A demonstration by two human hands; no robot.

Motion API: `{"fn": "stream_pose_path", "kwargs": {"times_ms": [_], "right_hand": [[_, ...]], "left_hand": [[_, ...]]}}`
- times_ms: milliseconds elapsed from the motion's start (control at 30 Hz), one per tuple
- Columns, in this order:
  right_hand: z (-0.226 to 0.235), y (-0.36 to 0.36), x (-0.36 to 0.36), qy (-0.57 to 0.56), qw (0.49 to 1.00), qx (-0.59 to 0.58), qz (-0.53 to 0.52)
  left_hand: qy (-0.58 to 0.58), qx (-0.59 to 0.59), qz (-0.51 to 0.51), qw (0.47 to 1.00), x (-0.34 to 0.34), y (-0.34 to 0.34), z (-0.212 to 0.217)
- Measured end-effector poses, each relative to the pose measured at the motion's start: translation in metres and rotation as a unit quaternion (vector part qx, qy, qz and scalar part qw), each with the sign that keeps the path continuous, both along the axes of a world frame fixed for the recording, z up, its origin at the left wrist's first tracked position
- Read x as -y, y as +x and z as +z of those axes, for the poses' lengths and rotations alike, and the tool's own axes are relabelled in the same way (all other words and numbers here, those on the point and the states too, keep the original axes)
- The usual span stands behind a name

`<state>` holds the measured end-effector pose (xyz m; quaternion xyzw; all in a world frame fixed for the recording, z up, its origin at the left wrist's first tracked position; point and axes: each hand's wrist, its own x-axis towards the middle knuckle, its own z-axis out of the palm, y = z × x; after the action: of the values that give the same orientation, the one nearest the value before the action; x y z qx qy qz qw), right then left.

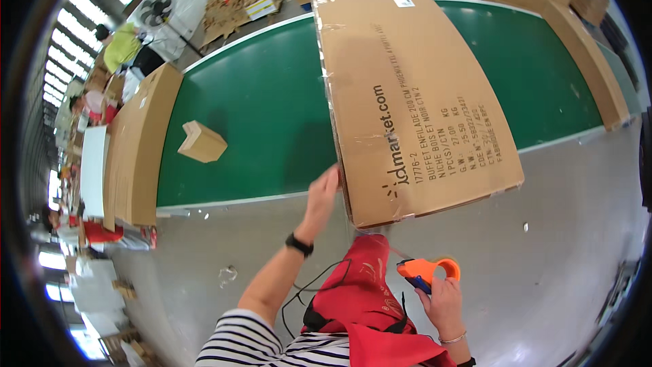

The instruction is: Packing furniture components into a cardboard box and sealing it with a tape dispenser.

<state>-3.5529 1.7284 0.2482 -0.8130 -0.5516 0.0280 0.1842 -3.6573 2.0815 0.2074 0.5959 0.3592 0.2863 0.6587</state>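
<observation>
A long brown cardboard box [435,68] with dark print lies across the green conveyor belt, its near end jutting over the front edge. Against the box's left side, close to the near corner, rests my left hand [322,197], fingers stretched along the edge and partly hidden by it. My right hand [445,302] grips an orange tape dispenser [428,272] with dark blue parts, held below and apart from the box. A faint clear strip seems to run from the dispenser toward the box's near corner. Clear tape shows along the box's left and near edges.
A small folded cardboard piece [202,143] sits on the green belt [265,109]. Another long carton [146,149] crosses its left end; a further one [587,61] lies at the right end. A fan [156,10] and several people are at the left. Plastic scrap [227,274] litters the floor.
</observation>
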Motion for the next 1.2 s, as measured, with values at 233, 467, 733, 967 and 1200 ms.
{"fn": "stream_pose_path", "kwargs": {"times_ms": [233, 467, 733, 967, 1200], "right_hand": [[0.037, 0.107, -0.042, -0.031, 0.983, -0.046, 0.175], [0.035, 0.164, -0.056, -0.032, 0.950, -0.059, 0.304], [0.056, 0.269, -0.032, -0.067, 0.906, -0.090, 0.408], [0.067, 0.424, 0.028, -0.115, 0.911, -0.067, 0.389], [0.038, 0.526, 0.002, 0.000, 0.937, -0.019, 0.348]], "left_hand": [[-0.051, 0.056, 0.238, 0.968, 0.124, 0.000, -0.010], [-0.119, 0.134, 0.498, 0.848, 0.136, 0.063, -0.013], [-0.049, 0.184, 0.639, 0.745, 0.130, 0.093, -0.011], [0.012, 0.146, 0.668, 0.730, 0.171, 0.132, -0.031], [0.169, -0.192, 0.506, 0.824, 0.262, 0.273, 0.030]]}}
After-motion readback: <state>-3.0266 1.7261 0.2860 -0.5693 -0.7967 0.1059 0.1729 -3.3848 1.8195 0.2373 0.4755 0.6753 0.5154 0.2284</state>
